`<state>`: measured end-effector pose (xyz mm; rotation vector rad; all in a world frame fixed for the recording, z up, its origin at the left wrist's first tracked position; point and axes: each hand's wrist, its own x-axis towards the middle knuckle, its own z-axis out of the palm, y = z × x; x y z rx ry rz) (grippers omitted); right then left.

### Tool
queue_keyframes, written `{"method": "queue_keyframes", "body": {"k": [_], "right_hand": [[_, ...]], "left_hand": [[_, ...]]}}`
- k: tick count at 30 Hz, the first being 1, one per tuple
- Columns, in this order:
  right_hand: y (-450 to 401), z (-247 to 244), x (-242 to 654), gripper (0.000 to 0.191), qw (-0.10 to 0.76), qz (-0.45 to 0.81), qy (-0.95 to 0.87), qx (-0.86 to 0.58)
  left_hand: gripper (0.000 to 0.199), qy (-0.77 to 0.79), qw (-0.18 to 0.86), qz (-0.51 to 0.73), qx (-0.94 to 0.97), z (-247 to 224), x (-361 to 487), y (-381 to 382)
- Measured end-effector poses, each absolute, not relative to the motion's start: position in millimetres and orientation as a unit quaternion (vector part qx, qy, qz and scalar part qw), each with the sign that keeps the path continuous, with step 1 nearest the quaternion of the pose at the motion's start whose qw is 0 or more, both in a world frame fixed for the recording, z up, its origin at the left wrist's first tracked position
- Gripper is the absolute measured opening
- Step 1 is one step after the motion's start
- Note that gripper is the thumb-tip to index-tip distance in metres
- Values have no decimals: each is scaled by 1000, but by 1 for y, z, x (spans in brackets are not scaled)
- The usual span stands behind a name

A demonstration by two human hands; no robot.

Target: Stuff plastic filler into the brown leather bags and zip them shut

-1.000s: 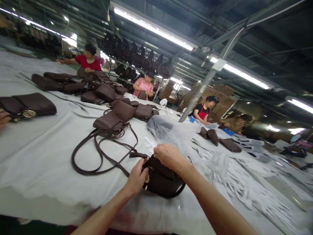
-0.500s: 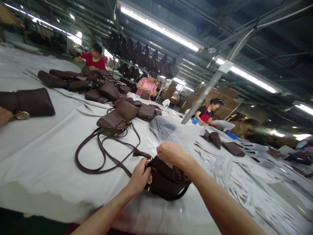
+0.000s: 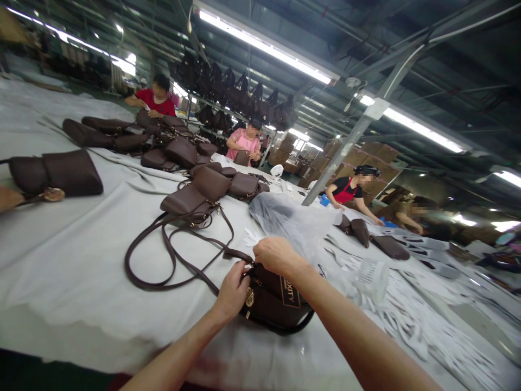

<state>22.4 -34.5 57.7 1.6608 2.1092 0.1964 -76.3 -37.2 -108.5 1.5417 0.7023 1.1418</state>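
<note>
A framed label (image 3: 290, 293) on the dark brown handbag (image 3: 271, 308) reads "UXITY" in pale copper capitals; the right forearm crosses just before the U, and the smaller line beside it is too small to read. The round gold charm (image 3: 249, 297) shows no legible marking, nor does the blurred gold disc (image 3: 53, 194) on another bag at far left.

The handbag lies on the near side of the desk (image 3: 77, 266), under both hands. The left hand (image 3: 233, 290) has its fingers closed around the bag's end, by the charm. The right hand (image 3: 277, 254) curls at its top edge, fingertips hidden, so I cannot tell what they hold.

A creased, off-white sheet covers the desk, bearing piled brown bags (image 3: 181, 151), clear plastic (image 3: 280, 217) and white strips (image 3: 423, 320). Beyond are co-workers, stacked cartons (image 3: 376, 155), hanging dark bags (image 3: 254, 100) and tube lights (image 3: 264, 46).
</note>
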Motion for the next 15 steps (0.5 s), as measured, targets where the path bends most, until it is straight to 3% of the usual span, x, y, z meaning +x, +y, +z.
{"method": "queue_keyframes", "body": {"k": [8, 15], "right_hand": [[-34, 44, 18, 23, 218, 51, 754, 617], [-42, 42, 34, 24, 53, -26, 813, 580]], "left_hand": [[16, 345, 473, 501, 638, -97, -73, -26], [18, 327, 338, 437, 766, -73, -117, -16]]}}
